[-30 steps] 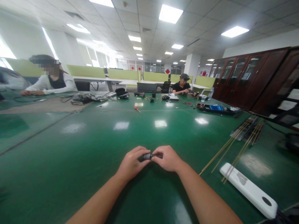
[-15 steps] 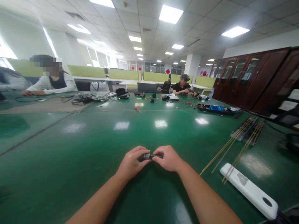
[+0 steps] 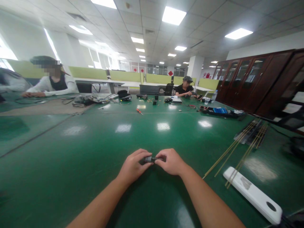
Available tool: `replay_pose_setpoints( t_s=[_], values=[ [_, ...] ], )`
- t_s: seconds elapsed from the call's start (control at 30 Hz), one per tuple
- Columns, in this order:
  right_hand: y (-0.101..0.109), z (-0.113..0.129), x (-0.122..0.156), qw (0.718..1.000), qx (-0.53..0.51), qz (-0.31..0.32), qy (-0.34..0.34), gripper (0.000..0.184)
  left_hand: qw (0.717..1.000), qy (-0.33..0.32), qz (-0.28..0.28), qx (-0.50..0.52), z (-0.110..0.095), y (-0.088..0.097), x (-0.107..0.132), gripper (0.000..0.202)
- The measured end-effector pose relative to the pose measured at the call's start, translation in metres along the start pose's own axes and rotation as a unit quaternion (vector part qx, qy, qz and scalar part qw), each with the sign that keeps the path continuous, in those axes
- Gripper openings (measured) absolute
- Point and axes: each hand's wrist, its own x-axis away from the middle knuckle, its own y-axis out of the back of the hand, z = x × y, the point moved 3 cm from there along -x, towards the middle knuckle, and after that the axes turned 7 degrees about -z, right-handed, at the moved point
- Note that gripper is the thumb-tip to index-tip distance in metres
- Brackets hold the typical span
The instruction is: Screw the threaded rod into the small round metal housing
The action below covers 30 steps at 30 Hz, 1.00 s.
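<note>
Above the green tabletop, both my hands meet over a small dark cylinder with a pale grey band (image 3: 148,159). My left hand (image 3: 136,163) is closed around its thicker left part, fingers on top and thumb below. At the narrower dark right end, my right hand (image 3: 172,161) pinches with thumb and fingertips. The piece lies roughly level, pointing from one hand to the other. Its two ends are partly hidden by my fingers, and its exact kind is too small to make out.
On the green table (image 3: 95,164), a long white case (image 3: 254,193) lies at the right, with thin brass-coloured rods (image 3: 228,150) beyond it. A red screwdriver (image 3: 139,111) rests farther off. Electronics and a tray with blue items (image 3: 219,110) line the far edge, where people sit.
Both hands stay in nearly the same place, still closed on the dark cylinder. Any turning of it is too slight to tell.
</note>
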Motion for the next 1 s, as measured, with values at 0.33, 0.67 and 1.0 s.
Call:
replay_pose_setpoints(
  t_s=[0.33, 0.67, 1.0],
  values=[
    [-0.0003, -0.0030, 0.0008, 1.000, -0.004, -0.003, -0.010, 0.011, 1.000, -0.002, -0.007, -0.010, 0.0005, 0.0008, -0.0005, 0.022],
    [0.0014, -0.0034, 0.0004, 1.000, -0.013, -0.006, -0.018, 0.010, 1.000, 0.004, -0.007, -0.006, 0.0003, 0.0039, -0.0009, 0.022],
    [0.0023, -0.0045, 0.0000, 1.000, -0.012, -0.006, -0.023, 0.011, 1.000, 0.011, -0.007, 0.002, 0.0016, 0.0046, -0.0024, 0.022]
  ],
)
